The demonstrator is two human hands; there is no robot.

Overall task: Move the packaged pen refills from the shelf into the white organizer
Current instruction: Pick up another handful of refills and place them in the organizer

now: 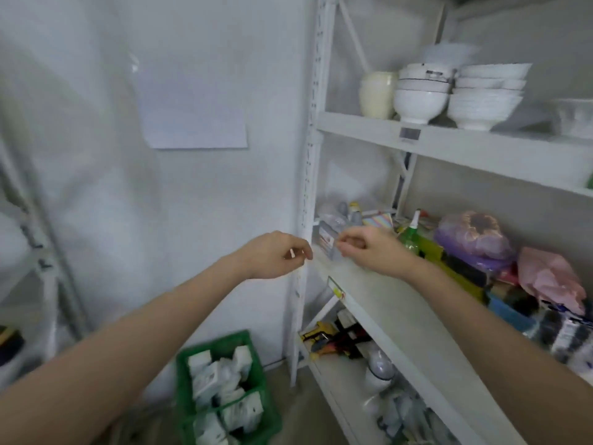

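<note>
A blurred grey-and-clear packet, apparently the pen refill package [324,236], stands at the left end of the middle shelf [378,303], close to the upright post. My right hand [369,248] reaches over the shelf with thumb and forefinger curled at the packet's right edge; blur hides whether they grip it. My left hand [272,255] hovers just left of the post, fingers curled around a small white piece [292,253]. I cannot make out a white organizer in this view.
Behind the packet lie small bottles, coloured paper [378,220], a green bottle [409,236] and plastic bags [475,239]. Stacked white bowls [420,91] fill the upper shelf. A green crate [256,351] of white packets sits on the floor at the left.
</note>
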